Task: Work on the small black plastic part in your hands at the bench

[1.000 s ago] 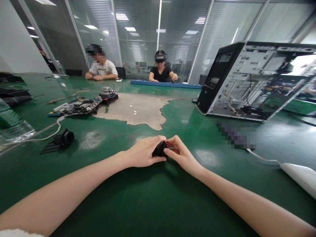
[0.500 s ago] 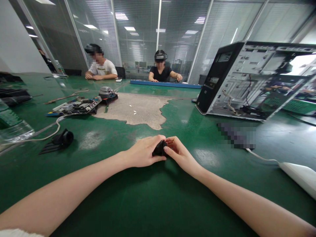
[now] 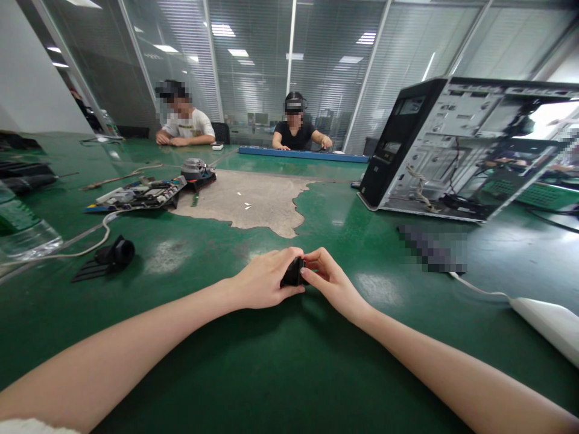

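A small black part (image 3: 292, 274) is held between my two hands above the middle of the green table (image 3: 271, 374); its exact kind is hard to make out. My left hand (image 3: 266, 278) is closed round it from the left, thumb below and fingers over the top. From the right, my right hand (image 3: 329, 277) pinches its right edge with thumb and fingertips. Much of the part is covered by the fingers. Off to the left lies a black plastic piece with a round ring and slatted base (image 3: 113, 258), touched by neither hand.
An opened computer case (image 3: 420, 150) stands at the right. A circuit board (image 3: 140, 194) and a fan-topped cooler (image 3: 198, 172) lie at the left, near a plastic bottle (image 3: 27, 226) and a pale cable (image 3: 106, 232). A white device (image 3: 549, 322) sits far right. Two people (image 3: 296, 126) sit opposite.
Both hands stay in place around the black part, which is turned slightly, showing a flatter right edge. My right fingers have shifted very little.
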Available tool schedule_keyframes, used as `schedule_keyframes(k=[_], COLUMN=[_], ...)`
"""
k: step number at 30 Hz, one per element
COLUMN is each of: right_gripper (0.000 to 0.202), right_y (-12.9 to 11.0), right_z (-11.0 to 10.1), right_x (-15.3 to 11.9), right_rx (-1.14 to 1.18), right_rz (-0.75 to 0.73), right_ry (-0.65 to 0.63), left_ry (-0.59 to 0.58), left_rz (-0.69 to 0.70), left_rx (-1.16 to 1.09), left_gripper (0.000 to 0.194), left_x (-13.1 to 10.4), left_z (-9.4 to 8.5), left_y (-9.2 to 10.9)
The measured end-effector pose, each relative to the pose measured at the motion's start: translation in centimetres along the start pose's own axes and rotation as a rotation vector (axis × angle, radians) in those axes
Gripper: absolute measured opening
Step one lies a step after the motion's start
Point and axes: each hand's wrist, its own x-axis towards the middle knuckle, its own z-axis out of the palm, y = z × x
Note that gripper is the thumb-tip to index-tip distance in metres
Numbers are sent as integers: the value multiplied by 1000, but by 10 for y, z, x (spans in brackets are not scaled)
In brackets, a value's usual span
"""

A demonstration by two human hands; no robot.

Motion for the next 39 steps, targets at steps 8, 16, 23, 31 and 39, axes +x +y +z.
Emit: schedule_keyframes(k=[8, 16, 23, 31, 39], right_gripper=[16, 15, 22, 25, 25], right_y=[-4, -2, 2, 2, 3], right_z=[-2, -1, -2, -3, -1], right_x=[-1, 2, 4, 0, -1], right_rx=[0, 36, 4, 123, 125], right_rz=[2, -2, 46, -10, -27], right_ry=[-32, -25, -41, -101, -103], left_ry=[9, 10, 5, 22, -78], left_rz=[-4, -8, -46, -164, -221], left_rx=[-17, 12, -6, -265, -453], left_gripper=[44, 45, 44, 60, 65], left_x=[0, -1, -1, -1, 1], left_z=[0, 0, -2, 5, 2], left_y=[0, 1, 1, -3, -4])
